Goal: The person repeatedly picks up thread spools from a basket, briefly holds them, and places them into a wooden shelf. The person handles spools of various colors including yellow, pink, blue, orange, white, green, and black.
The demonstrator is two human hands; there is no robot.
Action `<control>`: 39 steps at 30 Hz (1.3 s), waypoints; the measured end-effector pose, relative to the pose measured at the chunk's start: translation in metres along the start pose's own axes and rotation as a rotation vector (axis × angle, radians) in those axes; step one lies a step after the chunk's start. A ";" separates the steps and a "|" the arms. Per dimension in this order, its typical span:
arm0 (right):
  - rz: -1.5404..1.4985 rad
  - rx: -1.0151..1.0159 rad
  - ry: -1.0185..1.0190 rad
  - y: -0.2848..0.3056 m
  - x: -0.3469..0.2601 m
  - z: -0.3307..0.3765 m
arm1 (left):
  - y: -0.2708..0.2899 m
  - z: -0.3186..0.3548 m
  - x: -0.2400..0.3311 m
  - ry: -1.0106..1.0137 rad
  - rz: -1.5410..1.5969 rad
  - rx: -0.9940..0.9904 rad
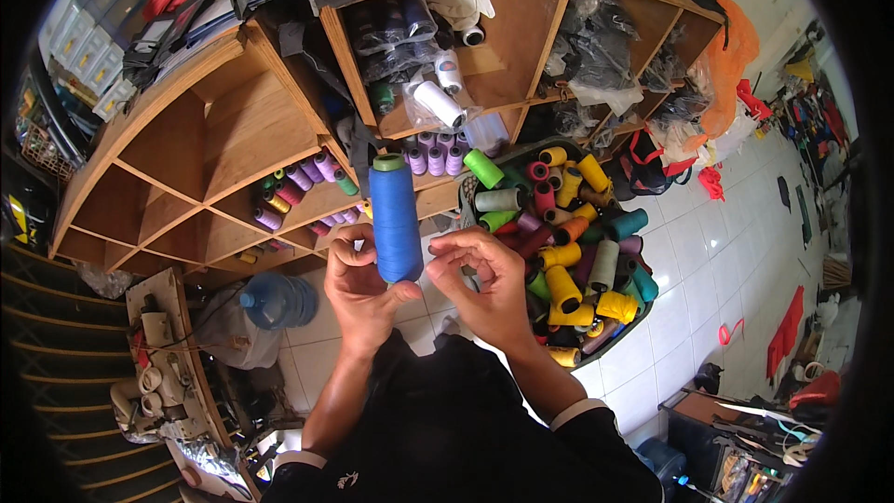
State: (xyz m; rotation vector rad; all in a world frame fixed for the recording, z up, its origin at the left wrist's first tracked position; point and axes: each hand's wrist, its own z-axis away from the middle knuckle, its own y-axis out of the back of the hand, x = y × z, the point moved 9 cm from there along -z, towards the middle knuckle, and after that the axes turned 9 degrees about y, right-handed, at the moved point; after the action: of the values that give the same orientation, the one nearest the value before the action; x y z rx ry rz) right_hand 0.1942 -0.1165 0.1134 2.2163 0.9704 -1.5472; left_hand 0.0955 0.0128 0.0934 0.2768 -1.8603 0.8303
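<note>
A tall blue thread cone (396, 219) with a green top rim stands upright in front of me. My left hand (361, 293) grips its lower end, the thumb beneath and the fingers curled at its side. Just right of the cone is my right hand (484, 284), its thumb and forefinger pinched together. Whether a thread end lies in that pinch is too fine to make out. Beyond the right hand stands a dark basket (635, 324) heaped with thread cones, among them a yellow cone (563, 289) and a bright green cone (482, 169).
Wooden shelving (251, 121) spans the far side, holding purple cones (436, 154), white cones (438, 104) and bagged goods. A blue water jug (279, 301) stands on the tiled floor (680, 289) at left, near a sewing machine (158, 377). Red cloth (785, 333) lies at right.
</note>
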 end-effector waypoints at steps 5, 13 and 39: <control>0.092 -0.014 0.041 -0.004 0.006 -0.003 | 0.000 0.004 0.002 -0.097 -0.076 0.018; 0.046 0.049 0.068 0.011 0.012 -0.003 | 0.008 -0.002 -0.009 0.064 0.057 -0.018; 0.052 -0.089 0.045 -0.011 0.027 -0.013 | 0.001 -0.005 -0.021 0.407 0.093 -0.088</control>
State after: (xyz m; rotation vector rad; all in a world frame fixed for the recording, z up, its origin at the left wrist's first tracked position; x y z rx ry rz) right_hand 0.2016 -0.0914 0.0957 2.2061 0.9664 -1.4096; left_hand 0.1073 0.0130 0.0757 -0.0348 -1.5294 0.7981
